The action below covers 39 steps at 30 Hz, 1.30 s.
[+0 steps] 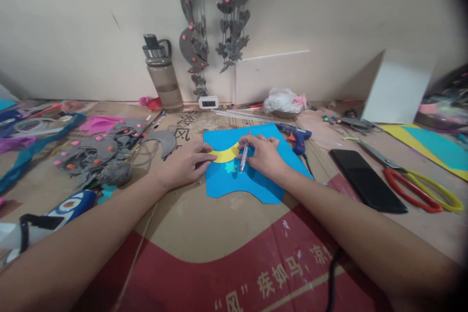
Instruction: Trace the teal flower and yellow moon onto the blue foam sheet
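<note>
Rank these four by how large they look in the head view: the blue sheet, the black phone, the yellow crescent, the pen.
1. blue sheet
2. black phone
3. and 4. yellow crescent and pen: look alike, partly hidden under the left hand and right hand; unranked.

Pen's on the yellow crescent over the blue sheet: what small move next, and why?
Probably draw the pen along the curved edge of the yellow crescent. The right hand already has its tip down by the crescent on the blue sheet, and the left hand pins the crescent's other end flat.
</note>
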Tool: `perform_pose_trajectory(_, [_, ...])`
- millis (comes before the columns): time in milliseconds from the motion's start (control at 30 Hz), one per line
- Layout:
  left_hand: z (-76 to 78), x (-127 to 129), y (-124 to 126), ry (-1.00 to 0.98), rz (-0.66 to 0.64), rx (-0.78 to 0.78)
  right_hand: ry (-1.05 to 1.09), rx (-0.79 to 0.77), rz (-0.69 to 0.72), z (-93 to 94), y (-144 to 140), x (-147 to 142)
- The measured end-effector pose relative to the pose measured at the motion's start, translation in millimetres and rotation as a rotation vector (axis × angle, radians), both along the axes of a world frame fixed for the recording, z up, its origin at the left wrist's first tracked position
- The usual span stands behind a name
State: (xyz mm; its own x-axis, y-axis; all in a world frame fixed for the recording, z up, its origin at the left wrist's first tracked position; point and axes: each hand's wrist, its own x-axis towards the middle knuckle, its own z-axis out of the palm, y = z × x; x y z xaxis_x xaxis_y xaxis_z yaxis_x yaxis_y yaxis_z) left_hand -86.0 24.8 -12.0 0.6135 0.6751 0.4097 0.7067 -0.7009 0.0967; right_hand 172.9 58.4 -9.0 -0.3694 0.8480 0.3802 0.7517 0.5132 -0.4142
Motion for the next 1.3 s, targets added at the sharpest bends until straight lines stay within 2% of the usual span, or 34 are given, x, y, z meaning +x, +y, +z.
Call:
perform_pose_trajectory(200, [-0.7,0,0,-0.001,0.055,-0.034,0.004,-0.005,0.003,-0.3,0,0])
perform_pose_trajectory(633, [9.8,6,6,0.105,-0.072,-0.091,-0.005,-0.016,-0.004,2.1,-1,0])
perform_pose_trajectory(867, [14.8,9,3,0.126,-0.044,-0.096,-0.016,-0.017,-0.011,1.0,1,0])
perform_pose_trajectory(1100, [19.7,11,4,0.271,-0.083,-0.085,-0.015,-0.009,-0.01,-0.2,2,1])
perform_pose_trajectory(1300, [28.1,16,3,0.335,-0.052,-0.097,-0.001,-0.005,-0.006,-3.8,4,1])
